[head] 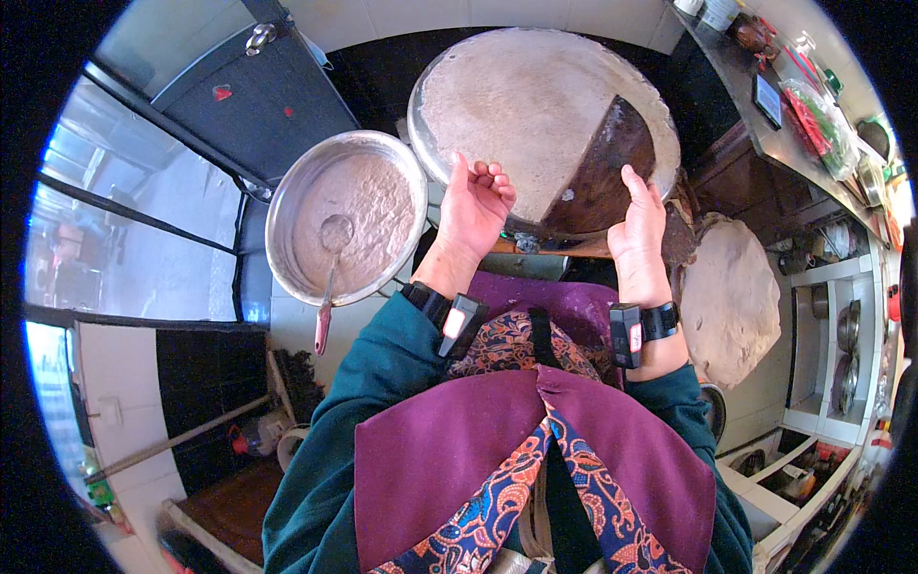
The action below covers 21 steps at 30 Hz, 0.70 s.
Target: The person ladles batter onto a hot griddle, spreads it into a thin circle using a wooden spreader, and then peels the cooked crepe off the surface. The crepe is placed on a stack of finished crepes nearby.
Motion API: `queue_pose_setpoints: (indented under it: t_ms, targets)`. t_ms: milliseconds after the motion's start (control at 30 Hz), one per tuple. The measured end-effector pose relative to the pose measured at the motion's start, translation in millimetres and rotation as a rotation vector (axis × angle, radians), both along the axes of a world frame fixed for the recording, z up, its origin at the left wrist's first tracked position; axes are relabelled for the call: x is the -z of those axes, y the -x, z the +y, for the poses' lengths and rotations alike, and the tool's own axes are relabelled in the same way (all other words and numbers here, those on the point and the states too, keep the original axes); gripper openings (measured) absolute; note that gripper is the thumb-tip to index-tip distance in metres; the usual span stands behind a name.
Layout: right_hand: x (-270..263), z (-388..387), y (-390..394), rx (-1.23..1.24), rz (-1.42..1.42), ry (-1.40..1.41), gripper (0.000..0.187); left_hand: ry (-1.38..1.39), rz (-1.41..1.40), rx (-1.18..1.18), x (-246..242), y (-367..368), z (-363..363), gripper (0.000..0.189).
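A large round griddle [418,147] lies before me, mostly covered by a thin pale layer of batter or flatbread [516,107]. At its near right is a dark brown wedge [609,165] with a straight left edge; I cannot tell if it is bare griddle or a flat dark piece. Over the griddle's near edge, my left hand [477,204] is palm up, fingers bent, holding nothing. My right hand [640,219] overlaps the wedge's near right side, thumb raised; its grip is unclear. Left of the griddle, a metal bowl [276,229] holds thick batter [373,208] and a ladle [330,287].
A pale stack of flatbread [731,301] lies right of the griddle. A counter [778,147] at upper right bears a phone [767,100] and bagged vegetables [821,129]. White shelves [825,423] hold metalware at far right. A glazed door [136,194] stands at left.
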State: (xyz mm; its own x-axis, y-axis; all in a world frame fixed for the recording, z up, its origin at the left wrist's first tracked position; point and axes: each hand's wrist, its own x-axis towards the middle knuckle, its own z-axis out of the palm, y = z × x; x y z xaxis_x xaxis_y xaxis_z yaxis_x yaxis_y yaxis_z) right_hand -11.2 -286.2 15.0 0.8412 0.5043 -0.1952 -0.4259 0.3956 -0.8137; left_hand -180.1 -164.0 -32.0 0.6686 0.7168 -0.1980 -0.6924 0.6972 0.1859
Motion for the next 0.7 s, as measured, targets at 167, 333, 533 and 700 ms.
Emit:
queue_pose_setpoints:
  t_ms: [167,333,533,700]
  targets:
    - [12.0,2.1,-0.7,0.013,-0.042,-0.034,0.029,0.002,0.109,0.022,2.9,-2.9,-1.1,0.020]
    - [15.2,-0.8,-0.7,0.035,-0.225,0.049,0.022,-0.184,0.430,-0.114,9.5,-3.9,-8.8,0.013]
    - [15.6,-3.4,-1.8,-0.229,0.344,-0.190,0.030,0.167,-0.249,0.124,7.9,0.9,-11.0,0.027]
    - [19.8,-3.7,-4.8,-0.045,-0.271,0.123,0.025,0.035,-0.014,0.113,-2.9,1.4,-11.4,0.022]
